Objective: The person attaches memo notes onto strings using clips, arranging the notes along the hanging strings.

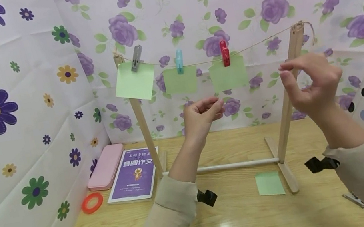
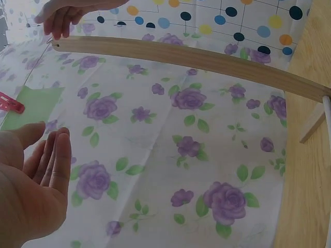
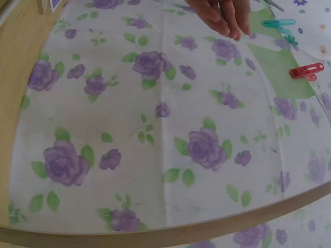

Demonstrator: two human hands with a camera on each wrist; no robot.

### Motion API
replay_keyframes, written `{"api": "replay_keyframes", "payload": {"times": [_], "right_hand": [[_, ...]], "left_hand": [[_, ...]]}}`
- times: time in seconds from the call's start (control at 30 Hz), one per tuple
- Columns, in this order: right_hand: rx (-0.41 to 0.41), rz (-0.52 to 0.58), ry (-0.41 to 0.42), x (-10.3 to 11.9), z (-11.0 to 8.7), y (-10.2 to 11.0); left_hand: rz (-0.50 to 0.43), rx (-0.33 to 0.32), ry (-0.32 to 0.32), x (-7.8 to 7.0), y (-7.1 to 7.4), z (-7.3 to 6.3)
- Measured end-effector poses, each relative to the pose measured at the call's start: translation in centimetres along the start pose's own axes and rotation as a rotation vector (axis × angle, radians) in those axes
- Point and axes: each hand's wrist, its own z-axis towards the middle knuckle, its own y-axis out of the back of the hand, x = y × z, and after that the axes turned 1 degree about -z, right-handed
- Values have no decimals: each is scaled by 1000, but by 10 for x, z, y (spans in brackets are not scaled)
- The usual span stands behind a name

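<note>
My left hand [image 1: 202,120] is raised below the middle of a string [image 1: 257,42], its fingers loosely bent and holding nothing. In the left wrist view its thumb stands apart from the fingers. My right hand [image 1: 315,84] hovers in front of the right wooden post [image 1: 287,119], thumb and forefinger apart, nothing seen between them. Three green paper notes hang from the string: one under a grey clothespin [image 1: 136,58], one under a blue clothespin [image 1: 179,62], and one [image 1: 228,75] under a red clothespin [image 1: 225,53]. The note [image 1: 134,82] at the left hangs tilted.
Another green note [image 1: 269,184] lies on the table by the right foot of the frame. A grey clothespin [image 1: 355,201] is near my right sleeve. At the left are a purple book [image 1: 132,175], a pink case [image 1: 106,167] and an orange ring [image 1: 92,202]. A white rod [image 1: 238,164] joins the posts.
</note>
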Motion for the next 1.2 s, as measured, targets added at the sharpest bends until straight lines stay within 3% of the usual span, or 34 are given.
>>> {"api": "replay_keyframes", "payload": {"times": [0.33,0.6,0.83,1.0,1.2], "right_hand": [[197,-18,-157,-8,-48,62],[486,-97,-350,-29,-109,114],[749,-189,-506,-31,-159,150],[839,-254,-628,-27,-181,169],[925,-328,-736,-25,-195,193]], "left_hand": [[123,56,27,41,11,-18],[347,90,30,82,20,-43],[431,152,34,127,19,-76],[502,158,42,152,22,-93],[565,184,39,168,26,-104]]}}
